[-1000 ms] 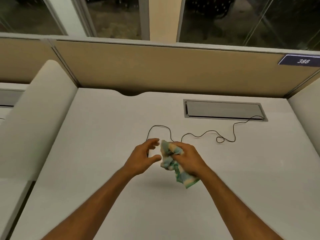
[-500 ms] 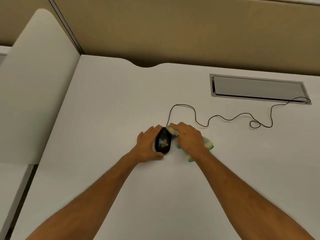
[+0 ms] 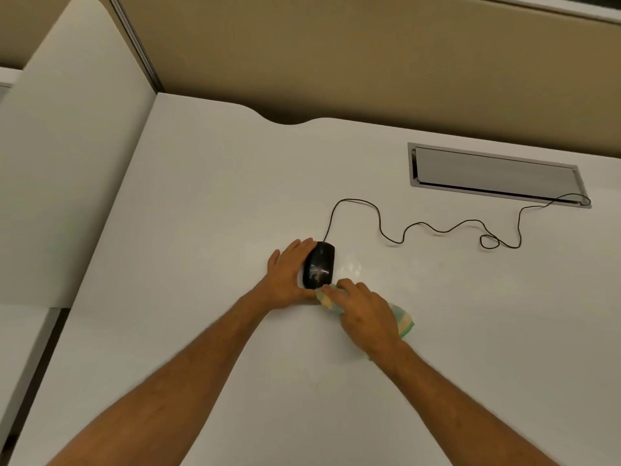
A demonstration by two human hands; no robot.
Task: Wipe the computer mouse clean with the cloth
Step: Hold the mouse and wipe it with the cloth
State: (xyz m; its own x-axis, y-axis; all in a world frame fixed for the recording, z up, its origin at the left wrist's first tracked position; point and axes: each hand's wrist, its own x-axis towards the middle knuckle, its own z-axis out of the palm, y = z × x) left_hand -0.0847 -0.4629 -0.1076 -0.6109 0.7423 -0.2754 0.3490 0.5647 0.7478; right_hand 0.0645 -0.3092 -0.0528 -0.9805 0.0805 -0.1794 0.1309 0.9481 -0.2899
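A black wired computer mouse [image 3: 319, 269] lies on the white desk [image 3: 201, 230], with pale smears on its back. My left hand [image 3: 288, 274] lies against its left side and holds it in place. A green, yellow and white striped cloth [image 3: 405, 322] is bunched under my right hand [image 3: 364, 312], which presses one end of it against the mouse's near edge. The mouse's black cable [image 3: 437, 228] loops away to the right.
A metal cable hatch [image 3: 495, 174] is set into the desk at the back right, where the cable enters. A tan partition [image 3: 336, 62] runs along the back. A white divider panel [image 3: 67, 163] stands on the left.
The mouse came down from above the desk and my left hand now steadies it there. My right hand with the cloth slid from the mouse's right side to its near edge.
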